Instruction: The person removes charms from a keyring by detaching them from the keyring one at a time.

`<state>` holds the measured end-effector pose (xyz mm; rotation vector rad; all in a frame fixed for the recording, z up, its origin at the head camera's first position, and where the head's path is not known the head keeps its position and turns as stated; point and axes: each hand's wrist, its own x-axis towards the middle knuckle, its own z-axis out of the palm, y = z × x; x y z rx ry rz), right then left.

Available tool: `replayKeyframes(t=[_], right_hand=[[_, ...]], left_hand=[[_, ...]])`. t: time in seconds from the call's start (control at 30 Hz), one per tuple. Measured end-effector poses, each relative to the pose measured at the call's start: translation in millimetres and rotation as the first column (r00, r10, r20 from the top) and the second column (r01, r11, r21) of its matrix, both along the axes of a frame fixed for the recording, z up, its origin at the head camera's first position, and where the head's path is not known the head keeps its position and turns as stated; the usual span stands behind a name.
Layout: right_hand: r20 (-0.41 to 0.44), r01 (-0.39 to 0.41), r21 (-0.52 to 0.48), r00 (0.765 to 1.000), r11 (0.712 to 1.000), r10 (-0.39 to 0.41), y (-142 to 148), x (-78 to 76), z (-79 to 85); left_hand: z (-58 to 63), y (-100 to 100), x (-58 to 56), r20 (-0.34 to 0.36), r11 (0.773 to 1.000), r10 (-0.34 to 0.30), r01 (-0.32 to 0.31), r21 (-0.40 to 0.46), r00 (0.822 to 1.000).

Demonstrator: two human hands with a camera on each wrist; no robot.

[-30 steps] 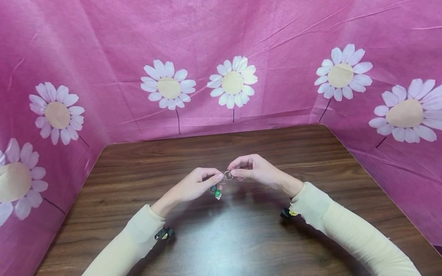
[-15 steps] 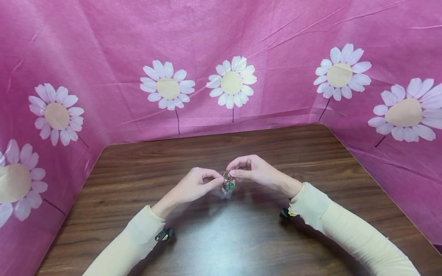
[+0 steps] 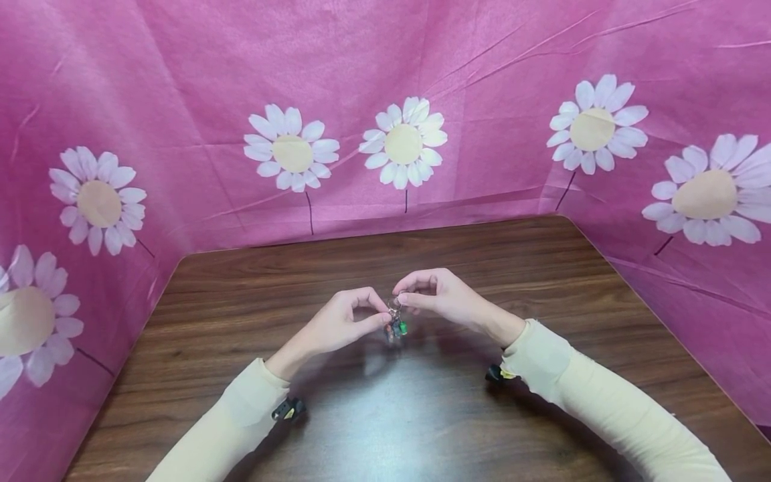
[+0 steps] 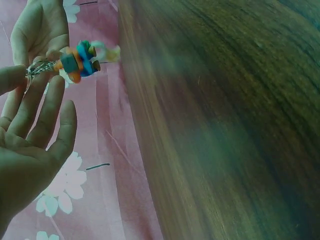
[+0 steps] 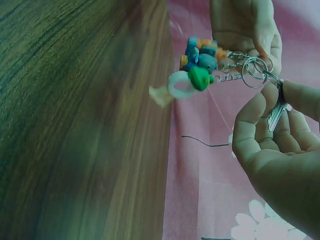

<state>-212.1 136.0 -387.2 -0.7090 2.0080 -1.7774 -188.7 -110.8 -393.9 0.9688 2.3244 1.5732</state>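
Silver rings (image 5: 254,70) my left hand (image 3: 343,325) pinches could slip if my right hand (image 3: 442,298), pinching the key (image 5: 276,116), tugs hard.

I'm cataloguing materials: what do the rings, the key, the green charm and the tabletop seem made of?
Rings: shiny metal, judging by the thin, silvery wire.
Key: likely metal too, from its silvery-grey blade.
Green charm: probably smooth plastic or rubber, given the even color; I can't tell which.
Tabletop: wood or wood-look laminate, semi-gloss, with streaky brown grain and a bright reflection.
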Motion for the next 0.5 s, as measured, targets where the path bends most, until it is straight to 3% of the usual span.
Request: replayKeyframes(t=[0.27, 0.37, 0.5], right_hand=[[0.008, 0.001, -0.025, 1.000, 1.000, -0.001, -0.9, 0.4, 1.3], [0.029, -0.004, -0.042, 1.000, 0.999, 0.006, -1.8, 0.4, 1.4], [0.042, -0.008, -0.046, 0.999, 0.999, 0.010, -2.4, -1.2, 0.5]], left_hand=[[-4.1, 1.5, -2.1, 0.036, 0.999, -0.007, 0.005, 0.045, 0.999], [-6.7, 2.3, -2.9, 0.073, 1.000, -0.008, 0.006, 0.027, 0.997], [-9.0, 2.5, -3.8, 0.042, 0.999, -0.017, 0.018, -0.027, 0.999]])
